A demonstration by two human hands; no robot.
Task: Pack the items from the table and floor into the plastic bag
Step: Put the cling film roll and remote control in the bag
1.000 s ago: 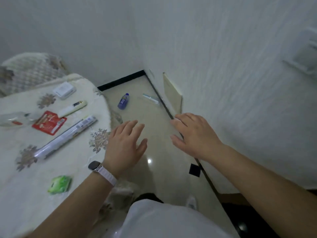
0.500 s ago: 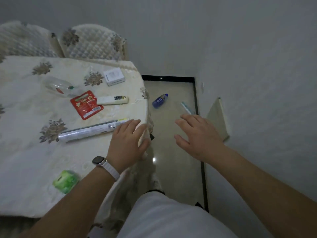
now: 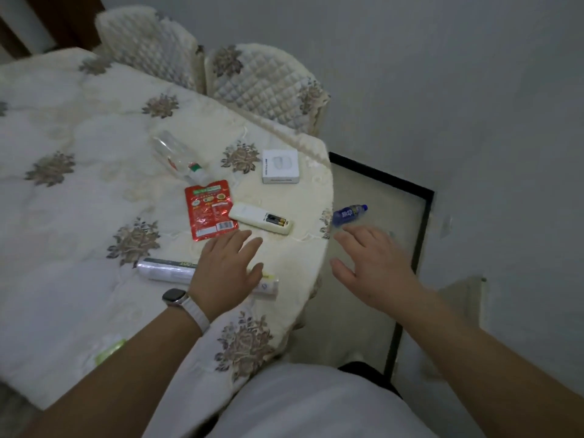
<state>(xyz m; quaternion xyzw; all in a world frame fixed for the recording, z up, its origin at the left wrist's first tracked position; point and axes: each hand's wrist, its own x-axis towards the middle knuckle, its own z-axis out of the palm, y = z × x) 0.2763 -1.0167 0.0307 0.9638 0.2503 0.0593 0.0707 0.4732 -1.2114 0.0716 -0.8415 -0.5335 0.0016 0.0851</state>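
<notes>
My left hand (image 3: pixel 226 268), fingers straight, hovers over the middle of a long clear-wrapped roll (image 3: pixel 166 271) on the table (image 3: pixel 79 184). Just beyond the fingertips lie a red sachet (image 3: pixel 208 213) and a white remote (image 3: pixel 259 218) with its battery bay showing. Further back are a clear plastic bottle (image 3: pixel 177 159) and a small white box (image 3: pixel 280 166). A green packet (image 3: pixel 109 352) sits near the front edge. My right hand (image 3: pixel 369 267) is spread open above the floor, near a blue bottle (image 3: pixel 349 214) lying there. No plastic bag shows.
Two quilted chair backs (image 3: pixel 262 86) stand behind the table. A grey wall (image 3: pixel 474 121) closes the right side, leaving a narrow strip of tiled floor (image 3: pixel 363 311) with a dark border between table and wall.
The view has swung left toward the table. My left hand moved from over the floor to above the roll; my right hand stayed spread over the floor strip.
</notes>
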